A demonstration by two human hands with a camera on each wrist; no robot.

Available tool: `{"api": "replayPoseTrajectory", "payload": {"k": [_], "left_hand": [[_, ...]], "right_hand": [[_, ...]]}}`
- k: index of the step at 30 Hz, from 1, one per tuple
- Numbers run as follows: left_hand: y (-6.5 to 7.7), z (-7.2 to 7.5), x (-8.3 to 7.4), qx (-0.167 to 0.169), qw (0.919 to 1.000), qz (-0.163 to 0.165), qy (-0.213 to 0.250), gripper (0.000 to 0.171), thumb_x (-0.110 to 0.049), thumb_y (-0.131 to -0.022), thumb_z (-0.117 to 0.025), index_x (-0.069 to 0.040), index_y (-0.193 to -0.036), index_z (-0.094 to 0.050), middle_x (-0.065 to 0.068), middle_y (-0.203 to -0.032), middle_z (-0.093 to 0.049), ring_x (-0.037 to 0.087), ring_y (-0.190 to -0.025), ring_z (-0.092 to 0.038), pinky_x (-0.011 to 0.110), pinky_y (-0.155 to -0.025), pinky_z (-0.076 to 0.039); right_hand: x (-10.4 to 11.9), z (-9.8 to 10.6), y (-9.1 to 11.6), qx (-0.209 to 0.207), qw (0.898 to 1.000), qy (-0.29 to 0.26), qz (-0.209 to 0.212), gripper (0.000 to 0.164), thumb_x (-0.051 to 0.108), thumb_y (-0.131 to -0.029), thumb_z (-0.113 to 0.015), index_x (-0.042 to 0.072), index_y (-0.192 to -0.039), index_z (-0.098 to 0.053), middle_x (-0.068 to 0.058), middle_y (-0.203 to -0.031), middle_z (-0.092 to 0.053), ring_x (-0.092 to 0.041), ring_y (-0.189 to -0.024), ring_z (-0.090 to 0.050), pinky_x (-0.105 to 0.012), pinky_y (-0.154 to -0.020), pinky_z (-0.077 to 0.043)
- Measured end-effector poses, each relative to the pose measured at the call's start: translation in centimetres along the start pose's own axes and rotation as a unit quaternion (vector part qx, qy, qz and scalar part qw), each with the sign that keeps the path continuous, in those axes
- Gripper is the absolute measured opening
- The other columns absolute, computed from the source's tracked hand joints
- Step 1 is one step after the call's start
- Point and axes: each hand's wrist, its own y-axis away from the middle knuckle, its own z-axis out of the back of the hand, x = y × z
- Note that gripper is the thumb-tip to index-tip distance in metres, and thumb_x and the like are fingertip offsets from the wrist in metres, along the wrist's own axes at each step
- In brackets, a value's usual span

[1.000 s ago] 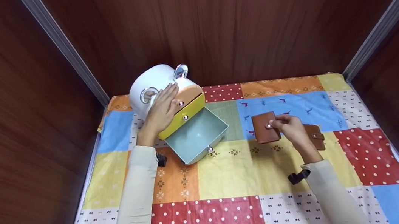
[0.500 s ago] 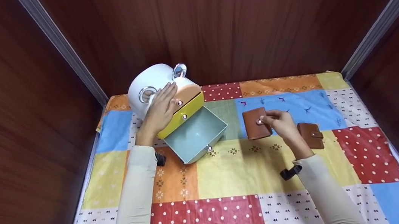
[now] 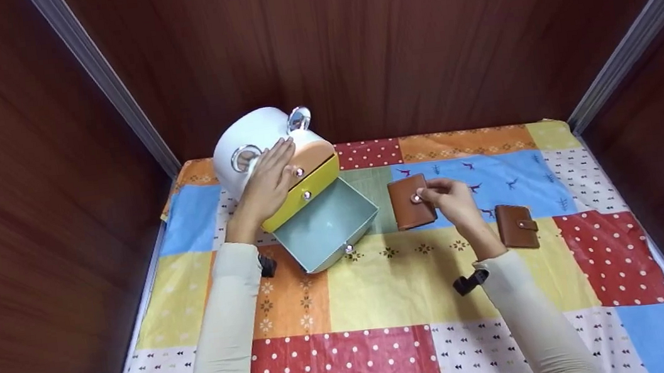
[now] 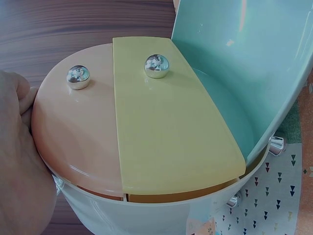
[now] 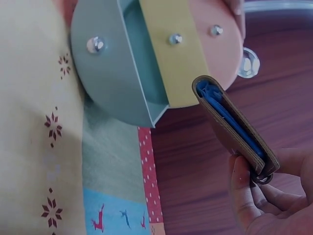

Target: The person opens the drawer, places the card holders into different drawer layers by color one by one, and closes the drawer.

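Observation:
My left hand (image 3: 268, 185) rests with straight fingers on top of a small white drawer cabinet (image 3: 258, 129) that has shiny round ears. Its upper drawer front is orange, the middle one yellow (image 4: 171, 122), both pushed in. The bottom, pale green drawer (image 3: 327, 225) is pulled out, with nothing visible inside. To the right of that drawer, my right hand (image 3: 453, 202) pinches a brown snap wallet (image 3: 411, 203) by its strap edge. Blue lining shows between the covers of this wallet (image 5: 234, 125) in the right wrist view.
A second brown wallet (image 3: 517, 227) lies strap side right on the patchwork cloth (image 3: 377, 295). Dark wood-grain panels (image 3: 352, 44) enclose the back and both sides, close behind the cabinet.
My right hand has carried the wallet leftward and slightly farther back, closer to the green drawer. More of the second wallet shows. My left hand stays on the cabinet.

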Motion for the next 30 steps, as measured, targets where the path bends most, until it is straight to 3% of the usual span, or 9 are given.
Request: {"api": "replayPoseTrajectory", "payload": {"k": [20, 30], "left_hand": [[0.1, -0.1, 0.0, -0.005, 1.0, -0.008, 0.004, 0.055, -0.029, -0.116, -0.036, -0.015, -0.169, -0.031, -0.001, -0.178, -0.027, 0.022, -0.167, -0.018, 0.039, -0.14, -0.008], [0.0, -0.1, 0.0, -0.007, 0.9999, -0.01, 0.004, 0.055, -0.029, -0.116, -0.036, -0.015, -0.169, -0.031, -0.001, -0.177, -0.027, 0.021, -0.167, -0.018, 0.038, -0.14, -0.007]], "right_hand": [[1.5, -3.5, -1.0, 0.012, 0.999, -0.022, 0.033, 0.035, 0.013, -0.1, -0.072, -0.008, -0.128, -0.07, -0.004, -0.097, -0.082, -0.006, -0.084, -0.074, -0.02, -0.081, -0.061], [2.1, -5.1, -1.3, 0.017, 0.999, 0.002, 0.028, 0.036, 0.018, -0.1, -0.073, -0.004, -0.129, -0.071, -0.012, -0.106, -0.082, -0.007, -0.087, -0.073, -0.02, -0.082, -0.058]]}}
